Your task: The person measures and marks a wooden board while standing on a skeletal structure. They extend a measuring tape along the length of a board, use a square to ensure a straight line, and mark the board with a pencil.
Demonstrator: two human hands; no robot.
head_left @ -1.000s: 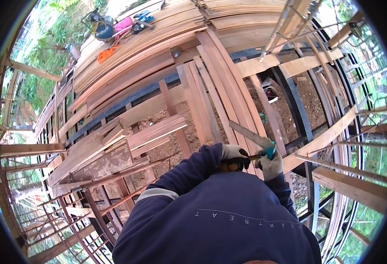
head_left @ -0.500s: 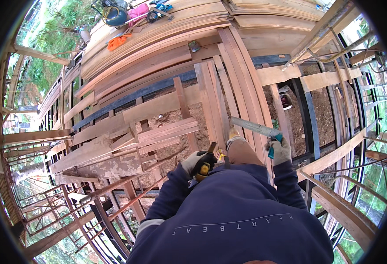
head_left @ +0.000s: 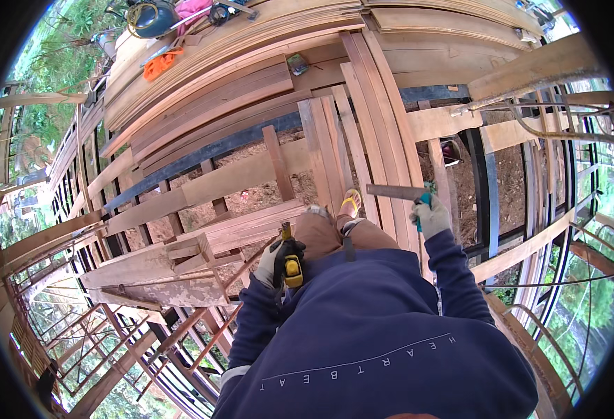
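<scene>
- Left hand [head_left: 273, 264], gloved, at about 7 o'clock from picture centre, fingers closed round a yellow-and-black tape measure [head_left: 292, 268].
- Tape measure body sits just to the 3 o'clock side of the fingers, partly wrapped by them; its yellow face shows, a short dark tip sticks up at 12 o'clock above the hand.
- Right hand [head_left: 433, 218], gloved, at about 3 o'clock from centre, fingers closed on the teal handle [head_left: 424, 201] of a metal square [head_left: 395, 191].
- Handle sits at the top of the fist, at 12 o'clock from the fingers; the flat grey blade runs out toward 9 o'clock from the hand, lying across the long planks [head_left: 371, 133].
- The two hands are well apart, the person's knee in tan trousers [head_left: 319, 234] between them.
- Foot in a yellow sandal [head_left: 351, 202] rests on the planks, just at 8 o'clock from the blade's free end.
- Dark blue sweatshirt [head_left: 370, 335] fills the lower middle, both sleeves coming up to the hands.
- Short stack of boards [head_left: 244, 229] lies at 10 o'clock from the left hand, near it, not touching as far as I can tell.
- Bare soil [head_left: 251, 150] shows between timber joists under the frame.
- Orange glove [head_left: 161, 64] and a blue helmet [head_left: 150, 17] lie far off at 11 o'clock on the upper boards.
</scene>
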